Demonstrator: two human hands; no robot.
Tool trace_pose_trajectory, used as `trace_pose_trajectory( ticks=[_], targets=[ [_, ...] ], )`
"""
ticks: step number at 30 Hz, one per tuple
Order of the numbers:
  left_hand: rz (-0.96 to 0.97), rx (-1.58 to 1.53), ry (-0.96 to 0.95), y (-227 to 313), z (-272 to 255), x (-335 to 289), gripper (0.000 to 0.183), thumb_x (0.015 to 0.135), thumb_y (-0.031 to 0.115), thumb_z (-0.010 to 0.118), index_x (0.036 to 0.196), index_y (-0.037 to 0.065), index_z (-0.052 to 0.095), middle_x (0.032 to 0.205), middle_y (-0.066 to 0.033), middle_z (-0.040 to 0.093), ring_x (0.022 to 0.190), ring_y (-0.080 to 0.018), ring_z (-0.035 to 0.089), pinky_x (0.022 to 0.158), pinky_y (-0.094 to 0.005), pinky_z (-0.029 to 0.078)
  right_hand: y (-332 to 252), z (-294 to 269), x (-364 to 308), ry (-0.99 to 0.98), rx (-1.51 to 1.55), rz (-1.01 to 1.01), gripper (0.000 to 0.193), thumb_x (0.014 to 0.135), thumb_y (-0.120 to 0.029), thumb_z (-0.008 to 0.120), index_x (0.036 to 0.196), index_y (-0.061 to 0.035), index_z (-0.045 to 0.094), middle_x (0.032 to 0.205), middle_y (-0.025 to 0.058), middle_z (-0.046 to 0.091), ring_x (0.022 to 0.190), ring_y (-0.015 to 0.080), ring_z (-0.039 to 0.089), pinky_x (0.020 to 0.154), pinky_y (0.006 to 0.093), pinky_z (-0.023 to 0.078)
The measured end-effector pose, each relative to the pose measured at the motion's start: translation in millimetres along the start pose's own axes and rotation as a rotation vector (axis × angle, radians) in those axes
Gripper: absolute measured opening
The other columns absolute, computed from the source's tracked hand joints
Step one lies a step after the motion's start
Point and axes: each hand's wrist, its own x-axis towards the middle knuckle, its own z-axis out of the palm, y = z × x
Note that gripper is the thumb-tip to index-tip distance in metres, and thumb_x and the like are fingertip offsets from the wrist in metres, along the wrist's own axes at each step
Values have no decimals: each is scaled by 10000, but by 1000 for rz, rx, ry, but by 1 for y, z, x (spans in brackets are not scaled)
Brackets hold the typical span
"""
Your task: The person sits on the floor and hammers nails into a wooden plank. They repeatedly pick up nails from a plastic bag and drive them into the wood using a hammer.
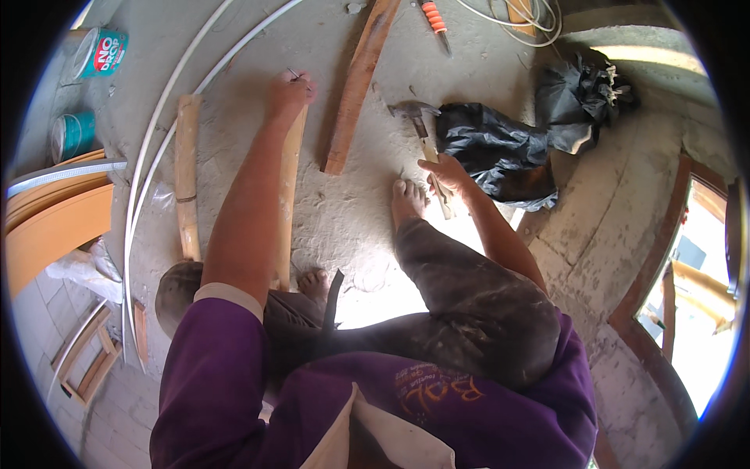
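Observation:
My left hand (293, 91) is stretched far forward, its fingers pinched around a small thin nail (294, 73) at the far end of a pale bamboo pole (290, 176). That pole runs back toward me under my forearm, close to my left foot. In my right hand (447, 173) a claw hammer (426, 141) is gripped by its handle, the metal head pointing away from me. The hammer is held over the floor just beyond my right foot, apart from the nail. Part of the nail is hidden by my fingers.
A reddish-brown timber (358, 98) lies between my hands. Left are another bamboo pole (187, 176), long white pipes (168, 102), teal cans (101, 53) and orange-brown panels (62, 227). Black plastic sheeting (492, 148) lies by the hammer; an orange-handled tool (435, 23) and coiled cable (539, 23) lie farther off.

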Motion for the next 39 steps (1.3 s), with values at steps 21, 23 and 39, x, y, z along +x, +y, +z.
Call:
trace_pose_trajectory(
  ticks=[21,23,39],
  targets=[
    [198,550,-53,-88,21,-122,307,820,252,716,1033,31,713,874,-129,688,793,-234,658,707,-321,495,-7,24,-4,434,-767,-280,491,829,-303,651,1214,-12,563,1123,219,621,1066,367,596,923,446,463],
    [215,645,-137,-82,17,-114,295,821,293,715,986,48,729,910,-154,686,828,-269,665,732,-345,500,-25,35,-15,443,-770,-453,420,849,-297,623,1173,-34,580,1104,208,618,1048,367,596,915,451,471],
    [81,611,-106,-90,46,-131,435,812,333,709,1118,44,600,1014,-181,686,980,-357,652,841,-437,506,-104,89,-8,-214,-839,-409,407,864,-426,601,816,-33,696,826,136,686,785,280,664,679,386,518]
  ],
)
